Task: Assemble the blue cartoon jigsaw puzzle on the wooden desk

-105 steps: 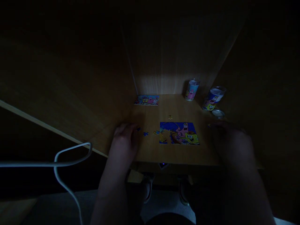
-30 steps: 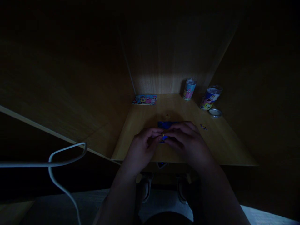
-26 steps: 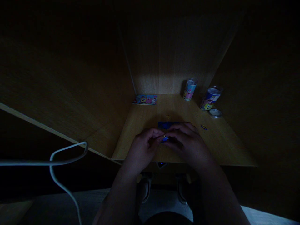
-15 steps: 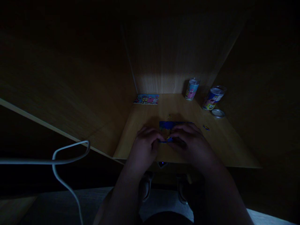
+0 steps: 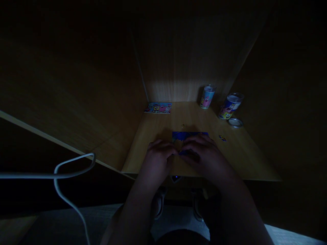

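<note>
A dark blue jigsaw puzzle (image 5: 180,135) lies partly assembled near the shelf's front edge, with a wood-coloured gap in its middle. My left hand (image 5: 158,156) is closed at its near left corner, thumb and forefinger pinched on the edge. Curled over the right part is my right hand (image 5: 201,149), its fingertips pressed together beside the gap and covering much of the puzzle. Small detail between the fingertips is too dark to make out. One loose yellow puzzle piece (image 5: 183,126) lies just beyond the puzzle, and a blue-and-yellow piece (image 5: 222,138) lies to the right.
At the back left is a colourful cartoon picture panel (image 5: 158,108). Two printed cans with clear tops, a light blue can (image 5: 207,98) and a dark blue can (image 5: 230,108), stand back right near a round lid (image 5: 235,123). A white cable (image 5: 74,177) loops at left. Wooden walls enclose the shelf.
The view has shifted slightly. My fingertips have come closer together over the near edge of the puzzle, and the yellow bit seen between them is now mostly covered.
</note>
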A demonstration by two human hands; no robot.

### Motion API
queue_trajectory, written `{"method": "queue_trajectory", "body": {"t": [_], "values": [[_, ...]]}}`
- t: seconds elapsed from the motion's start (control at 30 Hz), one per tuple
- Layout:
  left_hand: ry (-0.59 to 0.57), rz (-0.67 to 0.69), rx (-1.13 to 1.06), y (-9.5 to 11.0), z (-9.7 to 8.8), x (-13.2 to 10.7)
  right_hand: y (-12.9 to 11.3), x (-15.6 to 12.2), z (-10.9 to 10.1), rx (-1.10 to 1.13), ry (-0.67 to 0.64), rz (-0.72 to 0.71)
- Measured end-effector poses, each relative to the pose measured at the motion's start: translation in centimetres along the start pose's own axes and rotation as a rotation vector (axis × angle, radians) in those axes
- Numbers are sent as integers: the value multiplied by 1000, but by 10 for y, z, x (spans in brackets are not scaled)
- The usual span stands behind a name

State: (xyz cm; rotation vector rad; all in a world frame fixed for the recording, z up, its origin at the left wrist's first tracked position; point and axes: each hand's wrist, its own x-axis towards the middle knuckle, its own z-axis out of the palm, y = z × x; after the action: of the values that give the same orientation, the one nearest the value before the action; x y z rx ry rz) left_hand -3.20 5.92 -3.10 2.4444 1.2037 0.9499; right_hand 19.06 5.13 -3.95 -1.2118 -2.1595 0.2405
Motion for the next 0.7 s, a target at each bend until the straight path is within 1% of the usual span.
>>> {"method": "queue_trajectory", "body": {"t": [0.23,0.47,0.7], "values": [[-5,6,15,-1,0,0,-2,1,0,10,11,-5],[7,22,9,-2,0,0,-1,1,2,13,-9,-6],[-14,10,10,-1,0,-1,0,2,3,27,-5,-22]]}}
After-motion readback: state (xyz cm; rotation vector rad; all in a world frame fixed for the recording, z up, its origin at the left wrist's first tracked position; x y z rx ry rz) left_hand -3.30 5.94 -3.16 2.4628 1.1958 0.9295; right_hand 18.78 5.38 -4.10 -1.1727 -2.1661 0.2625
